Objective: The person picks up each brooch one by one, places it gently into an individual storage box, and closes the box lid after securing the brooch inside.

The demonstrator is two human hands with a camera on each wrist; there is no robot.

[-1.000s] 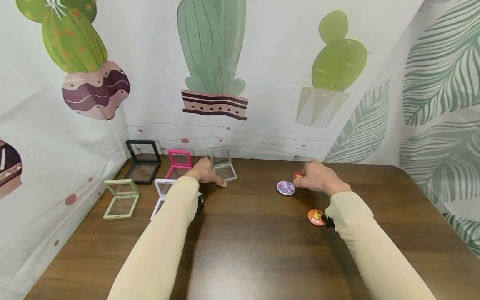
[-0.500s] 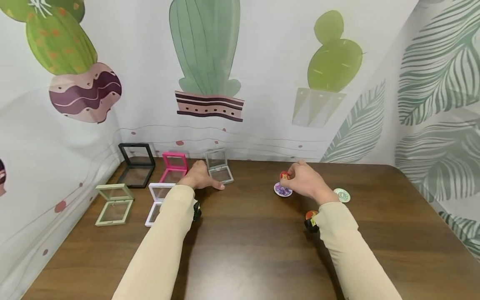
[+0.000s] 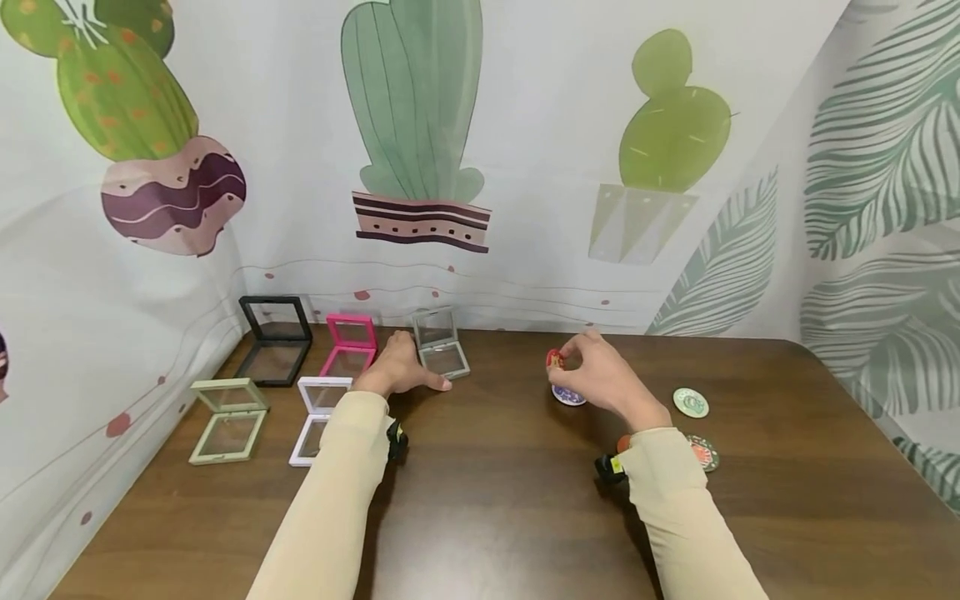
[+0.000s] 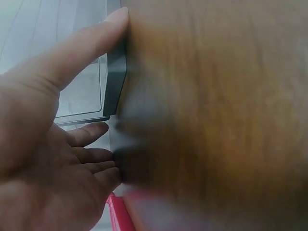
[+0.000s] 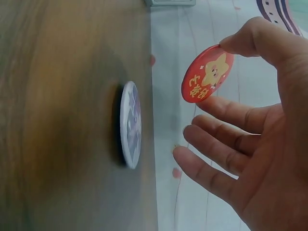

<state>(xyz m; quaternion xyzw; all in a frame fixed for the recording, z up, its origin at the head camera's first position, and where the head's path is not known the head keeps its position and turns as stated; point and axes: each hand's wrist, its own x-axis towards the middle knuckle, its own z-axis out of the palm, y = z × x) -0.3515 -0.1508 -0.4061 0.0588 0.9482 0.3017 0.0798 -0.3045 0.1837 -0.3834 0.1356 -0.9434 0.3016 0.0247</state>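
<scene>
Lightly, a person's right hand [image 3: 606,379] pinches a red star badge [image 5: 206,74] between thumb and forefinger, remaining fingers spread, holding it above the wooden table [image 3: 480,508] near a purple-and-white badge [image 5: 132,127]. The left hand [image 3: 397,367], fingers relaxed and thumb stretched out, grips nothing beside an open grey frame [image 3: 439,344]; contact cannot be told. A pink frame [image 3: 352,345] stands on its other side.
</scene>
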